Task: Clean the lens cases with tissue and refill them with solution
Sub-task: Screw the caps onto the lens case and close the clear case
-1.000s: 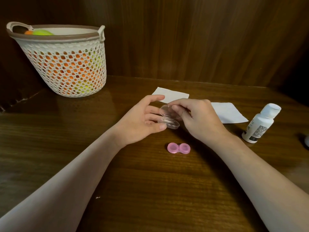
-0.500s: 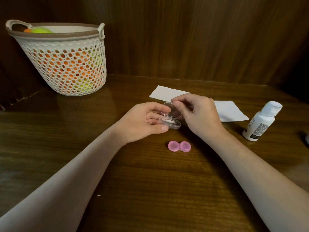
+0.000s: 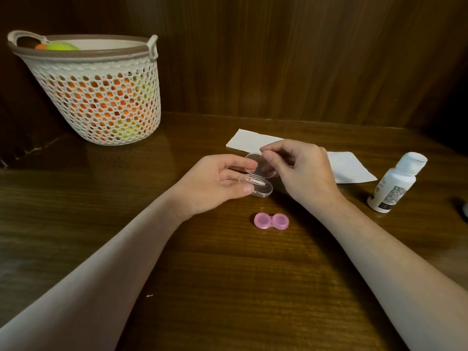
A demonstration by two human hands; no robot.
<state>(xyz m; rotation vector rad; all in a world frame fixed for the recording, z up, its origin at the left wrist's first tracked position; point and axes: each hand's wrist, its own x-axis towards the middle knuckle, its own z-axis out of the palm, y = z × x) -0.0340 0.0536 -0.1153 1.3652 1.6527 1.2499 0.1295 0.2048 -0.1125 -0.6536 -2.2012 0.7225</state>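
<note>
A clear hinged plastic box (image 3: pixel 260 187) is held above the wooden table, its lid raised; something small and pale lies inside. My left hand (image 3: pixel 215 184) grips the box's base from the left. My right hand (image 3: pixel 301 173) pinches the raised lid with thumb and forefinger. A pink twin-cup lens case (image 3: pixel 271 220) lies shut on the table just in front of the hands. Two white tissues (image 3: pixel 352 167) lie flat behind my right hand, partly hidden by it. A white solution bottle (image 3: pixel 395 186) with a white cap stands upright at the right.
A white mesh basket (image 3: pixel 101 97) full of orange and yellow-green balls stands at the back left against the wooden wall. A dark object (image 3: pixel 463 209) is cut off at the right edge. Bare table (image 3: pixel 228 287) lies between my forearms.
The clear box's lid has swung up and open under my right fingers. Both hands stayed near the same spot; the pink case, tissues and bottle did not move.
</note>
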